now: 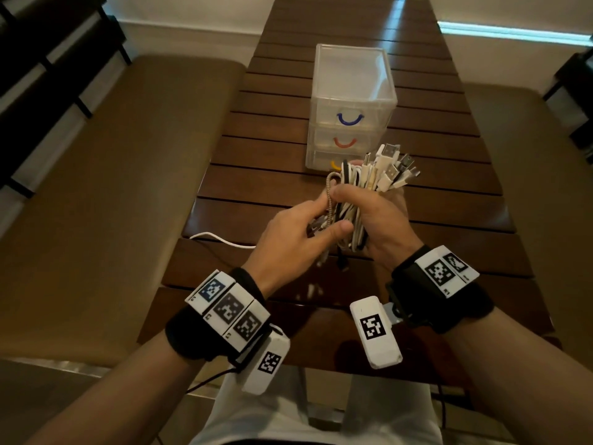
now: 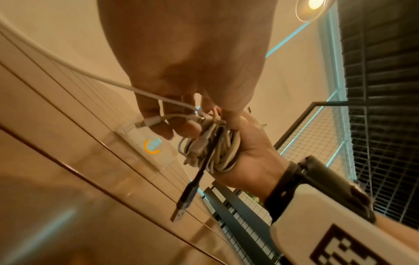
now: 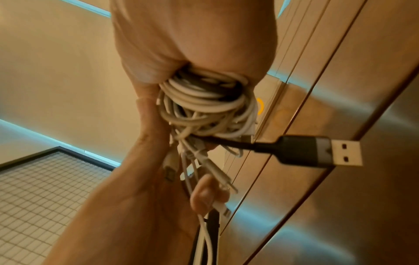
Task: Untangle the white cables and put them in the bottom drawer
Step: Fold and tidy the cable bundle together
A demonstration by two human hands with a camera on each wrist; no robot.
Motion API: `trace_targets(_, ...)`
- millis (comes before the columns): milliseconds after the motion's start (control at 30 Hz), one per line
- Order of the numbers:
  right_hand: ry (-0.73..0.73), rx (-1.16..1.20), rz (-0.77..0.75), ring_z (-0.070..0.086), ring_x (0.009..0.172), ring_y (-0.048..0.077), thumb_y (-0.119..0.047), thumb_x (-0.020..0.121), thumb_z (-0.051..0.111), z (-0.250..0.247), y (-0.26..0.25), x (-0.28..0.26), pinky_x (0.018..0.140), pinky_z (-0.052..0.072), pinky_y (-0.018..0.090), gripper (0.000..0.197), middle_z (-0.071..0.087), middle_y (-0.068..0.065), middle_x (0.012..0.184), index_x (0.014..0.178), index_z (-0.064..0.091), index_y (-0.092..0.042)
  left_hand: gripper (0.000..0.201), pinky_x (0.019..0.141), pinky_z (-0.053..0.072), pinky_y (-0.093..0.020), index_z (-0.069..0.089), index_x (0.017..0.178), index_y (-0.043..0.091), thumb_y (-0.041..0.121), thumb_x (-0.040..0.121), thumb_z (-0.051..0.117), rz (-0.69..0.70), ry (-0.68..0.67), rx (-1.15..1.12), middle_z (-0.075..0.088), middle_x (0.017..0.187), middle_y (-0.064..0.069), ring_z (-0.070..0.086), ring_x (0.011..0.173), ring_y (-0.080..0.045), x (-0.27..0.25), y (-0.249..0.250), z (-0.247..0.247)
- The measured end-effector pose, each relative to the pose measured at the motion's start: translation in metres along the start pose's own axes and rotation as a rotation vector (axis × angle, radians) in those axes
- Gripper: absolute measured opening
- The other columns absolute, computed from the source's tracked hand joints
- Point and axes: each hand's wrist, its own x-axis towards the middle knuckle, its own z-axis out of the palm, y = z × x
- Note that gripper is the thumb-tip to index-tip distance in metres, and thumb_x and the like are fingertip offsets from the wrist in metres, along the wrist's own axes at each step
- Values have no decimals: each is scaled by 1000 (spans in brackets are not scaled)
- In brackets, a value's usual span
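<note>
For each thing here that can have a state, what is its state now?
cable bundle: tangled, held above the table
right hand: grips the bundle
left hand: pinches strands of the bundle
bottom drawer: closed
middle drawer: closed
top drawer: closed
loose white cable: trailing over the table edge

Both forearms are bare. Behind the fingers, each wrist wears a black band (image 1: pixel 444 303) carrying white blocks printed with black square codes (image 1: pixel 231 311). A white camera box (image 1: pixel 374 332) hangs under each wrist, thin black wires trailing back.
</note>
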Motion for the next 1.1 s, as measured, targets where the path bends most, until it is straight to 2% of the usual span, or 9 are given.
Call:
trace_targets(100,-62,14,-10,69,90,29,-2,77,72,-1,-3,1,86,55,60,30,71,8,90,78,74,-32,39,73,47,-34,44,137,29,45,102,36,-18,-50,244,58,91,11,60,86,-13,3,8,-2)
trace_targets(300,-201,20,83,64,99,43,-18,69,83,-9,-10,5,89,50,65,24,66,10,96,85,72,-32,29,74,52,-44,54,111,23,41,102,33,42,-137,400,56,88,11,61,80,-16,13,11,-11)
trace_targets(433,-115,28,71,67,91,22,-7,74,80,-11,-7,1,88,55,51,36,68,1,90,101,67,-27,31,69,52,-45,56,105,20,40,103,33,154,-104,495,47,84,15,61,74,-19,13,17,-9)
trace_targets(600,-9,109,15,69,92,26,-3,76,76,-3,-7,5,83,57,52,24,70,5,90,91,71,-21,36,63,51,-43,54,122,20,43,102,34,201,41,385,48,80,16,56,69,-14,13,18,-6)
trace_targets(733,27,236,178,66,92,40,-10,69,79,5,-1,13,86,51,67,24,64,16,94,90,69,-8,74,74,53,-39,8,154,29,59,95,40,-7,171,184,63,86,11,64,79,-14,10,16,1)
trace_targets(800,40,251,228,64,76,31,-10,65,78,4,2,13,78,56,58,21,59,11,79,80,63,-10,96,79,53,-37,-6,154,26,71,85,43,-146,162,89,65,87,11,65,82,-10,7,11,1)
trace_targets(900,58,221,213,56,62,19,-10,64,73,2,4,9,60,50,36,19,53,6,69,75,58,-11,93,78,50,-34,23,153,28,81,77,31,-188,65,160,54,101,7,59,89,-12,6,10,-2)
trace_targets(1000,35,199,221,54,62,20,-14,59,75,6,2,9,66,49,40,31,51,13,74,81,56,-6,61,72,46,-26,64,118,20,65,86,39,-185,-114,-227,59,99,0,58,75,-10,2,10,-6)
trace_targets(1100,-22,201,267,59,60,20,-11,65,70,7,-3,6,72,51,45,12,59,10,66,71,60,-7,55,87,54,-44,66,113,20,65,89,48,-255,-271,-447,71,102,-14,67,87,-34,1,3,-15)
